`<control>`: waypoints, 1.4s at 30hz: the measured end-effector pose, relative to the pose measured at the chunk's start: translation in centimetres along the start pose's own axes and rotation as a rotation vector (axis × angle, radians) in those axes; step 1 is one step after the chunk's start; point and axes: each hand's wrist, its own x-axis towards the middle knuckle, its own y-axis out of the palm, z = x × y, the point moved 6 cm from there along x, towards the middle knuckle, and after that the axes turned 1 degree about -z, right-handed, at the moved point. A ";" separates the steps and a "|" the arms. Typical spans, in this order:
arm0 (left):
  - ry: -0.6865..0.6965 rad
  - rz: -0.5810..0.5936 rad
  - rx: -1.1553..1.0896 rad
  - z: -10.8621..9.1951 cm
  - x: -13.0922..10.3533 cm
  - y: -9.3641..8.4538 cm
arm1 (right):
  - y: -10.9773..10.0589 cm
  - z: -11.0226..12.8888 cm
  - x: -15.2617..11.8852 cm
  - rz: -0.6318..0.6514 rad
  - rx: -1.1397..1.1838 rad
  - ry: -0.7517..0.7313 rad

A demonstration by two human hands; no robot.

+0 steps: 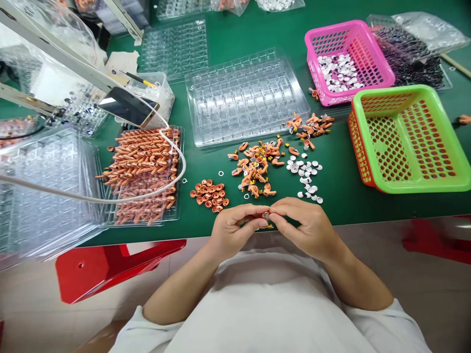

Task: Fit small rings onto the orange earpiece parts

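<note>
At the table's front edge, my left hand (235,228) and my right hand (303,223) meet, thumbs and forefingers closed on one small earbud housing (266,215). It has a copper rim, a silvery round part and a bit of yellow below; fingertips cover most of it. Just beyond my hands lies a loose pile of orange earbud stems (257,166) with yellow tabs. Copper cup-shaped earbud shells (209,194) are heaped to the left of that pile. White and black round pieces (305,171) are scattered to its right.
A clear tray of copper stems (143,171) stands left, crossed by a white cable (176,142). Empty clear trays (246,98) lie behind the piles. A pink basket (384,68) holds white pieces; a green basket (415,189) stands nearer. A phone (127,107) rests on a box.
</note>
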 end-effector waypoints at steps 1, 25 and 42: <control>0.019 0.010 0.010 -0.1 0.0 0.0 | 0.0 0.0 0.0 -0.009 -0.019 -0.018; 0.292 0.180 -0.010 -1.0 0.3 0.3 | 0.8 1.2 -0.8 0.130 -0.161 -0.229; 0.403 0.121 0.005 -2.3 -0.3 0.0 | 0.6 2.5 -0.7 0.115 -0.110 -0.283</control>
